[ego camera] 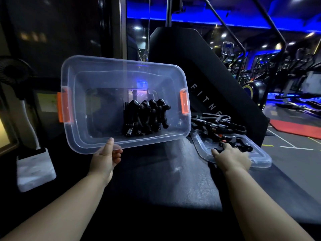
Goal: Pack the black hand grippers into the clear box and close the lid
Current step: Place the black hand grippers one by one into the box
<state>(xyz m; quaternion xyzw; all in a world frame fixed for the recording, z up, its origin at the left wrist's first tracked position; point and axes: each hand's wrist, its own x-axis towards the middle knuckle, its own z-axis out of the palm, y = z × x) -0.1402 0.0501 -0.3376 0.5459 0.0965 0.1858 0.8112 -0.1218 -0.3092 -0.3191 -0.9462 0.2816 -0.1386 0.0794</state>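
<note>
left grip pinches, thumb on top; right grip curls palm-down.

The box is of clear plastic, smooth and a little glossy, with light reflecting on its walls. Its two latches are of orange plastic, half transparent. The hand grippers inside it are of black plastic with a shiny finish. The loose hand grippers have springs of bare bright metal. The lid is of the same clear smooth plastic. The surface under it looks matt grey, with a fine woven texture.
</note>
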